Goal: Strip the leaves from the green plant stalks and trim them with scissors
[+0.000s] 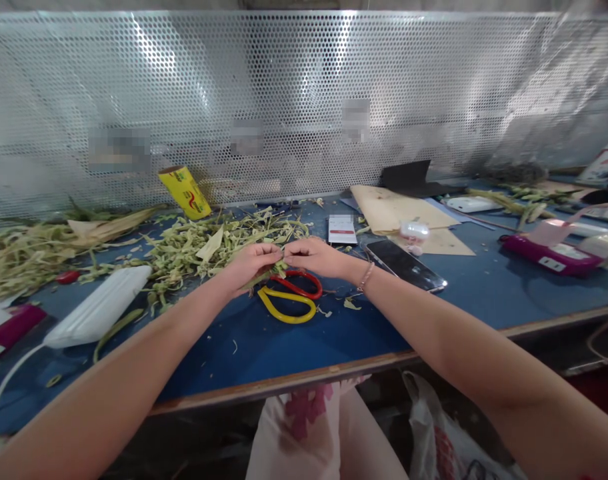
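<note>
My left hand (249, 263) and my right hand (317, 257) meet over the blue table (264, 347), fingers pinched together on a thin green plant stem (280, 267). More of the stem and a leaf hang under my left palm. Scissors (291, 297) with one red and one yellow handle loop lie on the table just below both hands. A heap of green leaf and stem scraps (209, 247) lies behind my left hand. A bracelet circles my right wrist.
A black phone (404, 265) and a white card (342, 229) lie right of my hands, with brown paper (399, 213) behind. A white case (101, 307) lies left, a yellow packet (185, 192) leans on the perforated metal wall (304, 87). A magenta device (551, 253) sits far right. Plastic bags (309, 427) hang below the table edge.
</note>
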`<state>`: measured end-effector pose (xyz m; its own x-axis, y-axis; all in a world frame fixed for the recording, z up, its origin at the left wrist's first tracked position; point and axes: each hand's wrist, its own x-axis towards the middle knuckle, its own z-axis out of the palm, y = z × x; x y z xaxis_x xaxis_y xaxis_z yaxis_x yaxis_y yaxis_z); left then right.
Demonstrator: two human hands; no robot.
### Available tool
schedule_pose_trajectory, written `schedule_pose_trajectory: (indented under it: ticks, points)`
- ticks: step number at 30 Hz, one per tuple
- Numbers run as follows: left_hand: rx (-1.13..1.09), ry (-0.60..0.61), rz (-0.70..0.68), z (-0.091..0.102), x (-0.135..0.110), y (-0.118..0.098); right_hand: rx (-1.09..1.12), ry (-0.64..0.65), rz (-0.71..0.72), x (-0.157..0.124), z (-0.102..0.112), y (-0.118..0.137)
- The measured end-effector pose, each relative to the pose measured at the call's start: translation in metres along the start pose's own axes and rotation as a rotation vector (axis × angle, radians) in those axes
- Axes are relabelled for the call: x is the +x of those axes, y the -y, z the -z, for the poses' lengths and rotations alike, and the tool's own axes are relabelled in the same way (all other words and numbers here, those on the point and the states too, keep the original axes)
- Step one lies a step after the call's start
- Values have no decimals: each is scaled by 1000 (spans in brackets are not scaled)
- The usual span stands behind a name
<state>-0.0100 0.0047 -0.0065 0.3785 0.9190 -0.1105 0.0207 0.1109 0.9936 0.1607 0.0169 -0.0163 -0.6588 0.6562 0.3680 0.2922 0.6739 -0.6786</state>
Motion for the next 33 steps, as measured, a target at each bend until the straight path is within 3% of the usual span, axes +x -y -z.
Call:
schedule_pose_trajectory:
  ticks: [7,20,27,33]
  points:
    - [-54,29,-33,2,0,0,32,-7,-4,-1,2,2]
    - [108,97,62,11,4,4,-71,66,33,-1,-3,-4]
    - [1,110,91,4,1,1,-121,-54,16,-1,2,-1]
    - [22,46,0,0,-2,-3,-180,-173,12,0,4,-3]
